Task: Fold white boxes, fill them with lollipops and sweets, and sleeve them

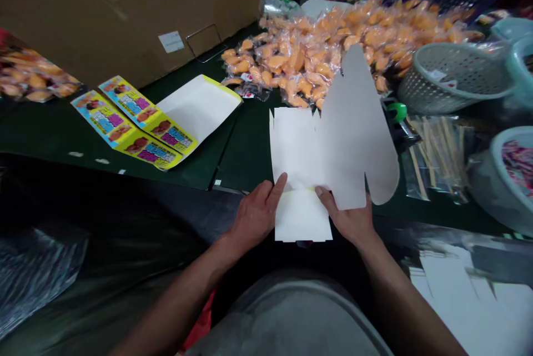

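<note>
A white cardboard sheet (297, 145) with flaps and a tall curved panel lies at the table's front edge, its lower flap sticking out over the edge. My left hand (258, 211) grips the sheet's left side, index finger stretched along it and the other fingers partly hidden. On the right side my right hand (352, 220) holds the same sheet, thumb on top near the fold and fingers underneath. Left of it, a printed yellow carton (137, 123) lies beside its white inner face. Behind the sheet is a heap of orange pieces in clear bags (308, 61).
A big brown cardboard box (125, 6) stands at the back left. Toward the right are a grey perforated basket (453, 92), bagged wooden sticks (441, 150) and a tub (495, 184) of pink packets. White cartons (470, 295) lie low at the right.
</note>
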Available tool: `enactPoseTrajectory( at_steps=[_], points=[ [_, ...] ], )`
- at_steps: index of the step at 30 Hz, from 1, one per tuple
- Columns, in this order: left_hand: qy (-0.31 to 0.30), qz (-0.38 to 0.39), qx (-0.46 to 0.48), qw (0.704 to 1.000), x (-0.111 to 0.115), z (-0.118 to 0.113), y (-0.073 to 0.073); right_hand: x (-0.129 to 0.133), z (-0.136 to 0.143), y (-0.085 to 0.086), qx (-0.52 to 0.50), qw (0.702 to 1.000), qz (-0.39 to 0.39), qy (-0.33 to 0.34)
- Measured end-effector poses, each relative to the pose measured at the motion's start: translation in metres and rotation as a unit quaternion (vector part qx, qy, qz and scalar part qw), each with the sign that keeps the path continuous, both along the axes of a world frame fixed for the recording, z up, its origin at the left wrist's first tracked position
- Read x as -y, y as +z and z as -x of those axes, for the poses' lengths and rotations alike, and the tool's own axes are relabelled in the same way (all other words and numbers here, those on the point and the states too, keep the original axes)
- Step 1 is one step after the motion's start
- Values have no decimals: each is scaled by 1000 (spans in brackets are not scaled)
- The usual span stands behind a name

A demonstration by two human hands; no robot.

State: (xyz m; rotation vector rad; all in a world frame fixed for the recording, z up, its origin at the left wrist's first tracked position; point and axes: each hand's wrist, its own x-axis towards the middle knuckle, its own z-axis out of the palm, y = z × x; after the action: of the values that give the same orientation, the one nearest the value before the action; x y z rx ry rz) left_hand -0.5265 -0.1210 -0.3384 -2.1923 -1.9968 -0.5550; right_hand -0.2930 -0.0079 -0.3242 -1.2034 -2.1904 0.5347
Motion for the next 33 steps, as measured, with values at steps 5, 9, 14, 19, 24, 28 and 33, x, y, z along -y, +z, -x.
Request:
enactPoseTrajectory(
  at_steps=[5, 9, 14, 19, 24, 28, 33],
  points=[
    [-43, 2, 31, 999, 8, 5, 3, -1, -1, 1, -33, 999, 11, -3],
    [-96, 69, 60, 991, 16, 9, 9, -2, -1, 4, -33, 999, 24, 5],
    [-79, -7, 164, 983, 15, 4, 4, -5, -3, 10, -67, 996, 62, 10],
    [-14, -71, 284, 956, 7, -10, 5, -6, -12, 14, -134, 979, 151, -10],
    [49, -96, 321, 941, -2, -23, 14, -8, -24, 13, -165, 974, 154, 25],
    [98, -123, 342, 926, -14, -30, 16, -3, -21, 9, -178, 968, 164, 64],
    [138, -158, 341, 916, -30, -36, 14, 9, 4, 11, -158, 980, 111, -51]
  ],
)
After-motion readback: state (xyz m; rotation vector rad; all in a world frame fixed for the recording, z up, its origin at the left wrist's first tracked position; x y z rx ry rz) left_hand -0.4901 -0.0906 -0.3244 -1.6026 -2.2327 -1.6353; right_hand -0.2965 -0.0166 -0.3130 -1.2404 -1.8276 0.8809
